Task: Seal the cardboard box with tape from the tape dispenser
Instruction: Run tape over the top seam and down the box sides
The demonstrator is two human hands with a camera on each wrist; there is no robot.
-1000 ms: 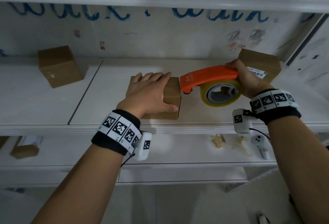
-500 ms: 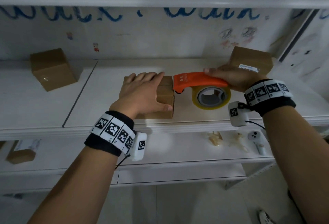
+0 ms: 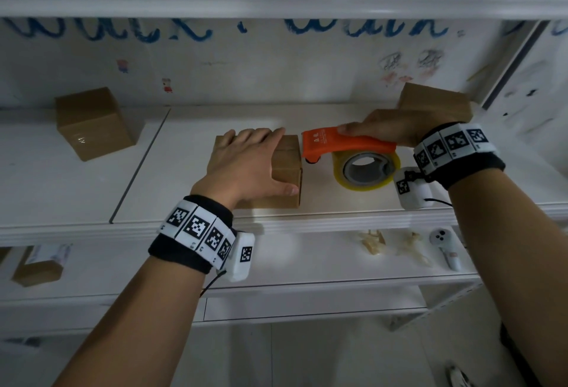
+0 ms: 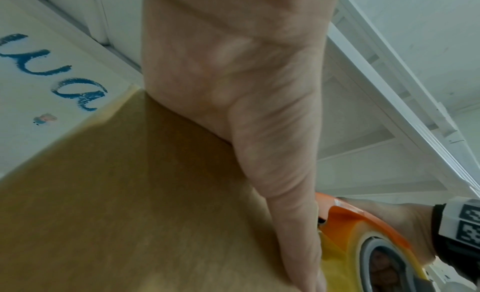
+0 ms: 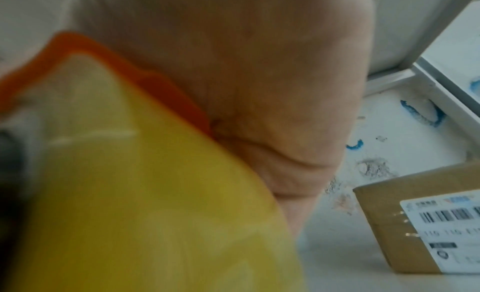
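A small brown cardboard box [image 3: 287,168] sits on the upper white shelf [image 3: 184,147]. My left hand [image 3: 246,162] lies flat on the box's top, fingers straight and the thumb down its near side; the left wrist view shows the palm on the cardboard box [image 4: 130,193]. My right hand [image 3: 387,128] grips the orange tape dispenser [image 3: 338,145] from above. The dispenser's front end touches the box's right side, and its yellowish tape roll [image 3: 365,168] hangs below. The right wrist view shows the tape roll [image 5: 130,183] close up and blurred.
A second cardboard box [image 3: 92,122] stands at the shelf's left, and a labelled box [image 3: 436,101] sits behind my right hand, also seen as the labelled box [image 5: 426,220]. The lower shelf holds a small box [image 3: 38,265], pale scraps [image 3: 373,240] and a white controller [image 3: 445,247].
My right hand has lowered and levelled the dispenser, bringing its front end down against the box's right side. My left hand has stayed flat on the box.
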